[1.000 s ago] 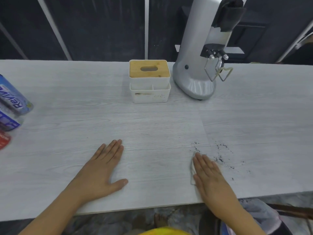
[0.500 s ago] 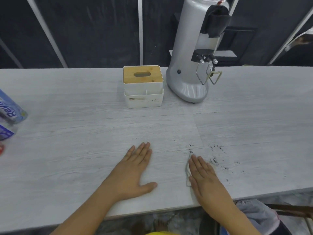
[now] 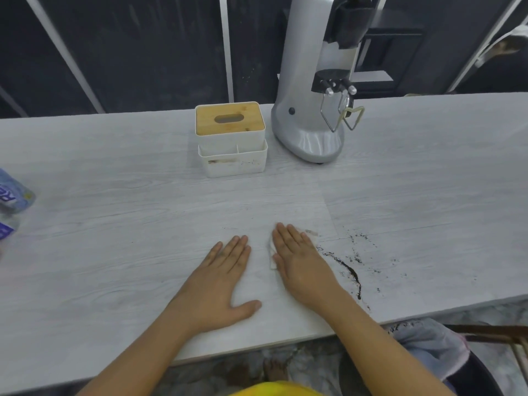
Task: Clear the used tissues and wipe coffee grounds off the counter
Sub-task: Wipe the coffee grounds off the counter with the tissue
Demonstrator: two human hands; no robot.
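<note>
Fingers of our right hand are lying straight and together, pressing flat on a white tissue; nothing is being pinched, the palm is just pinning it to the counter. We are seeing the tissue only as edges poking out: a strip to the left of the hand and a corner past the fingertips on the right, with a faint brown smear on that corner. Our left hand is resting palm-down on the bare counter just beside the right one, fingers extended, thumb spread out toward the right, holding nothing. The two hands are lying side by side and not touching.

Coffee grounds are sitting to the right of the right hand: a dark curved line running toward the near edge, plus loose specks scattered further right and up. The line is lying close to the right wrist; we cannot tell if it is touching the skin.

Further back, a white tissue box with a wooden slotted lid is standing in the middle, dirty marks on its front wall. Just to its right a silver coffee grinder is standing upright, wire fork hanging off its spout. At the far left edge, blue packets are being cut off by the frame. Below the counter edge on the right, a bin with a pale liner is showing.
</note>
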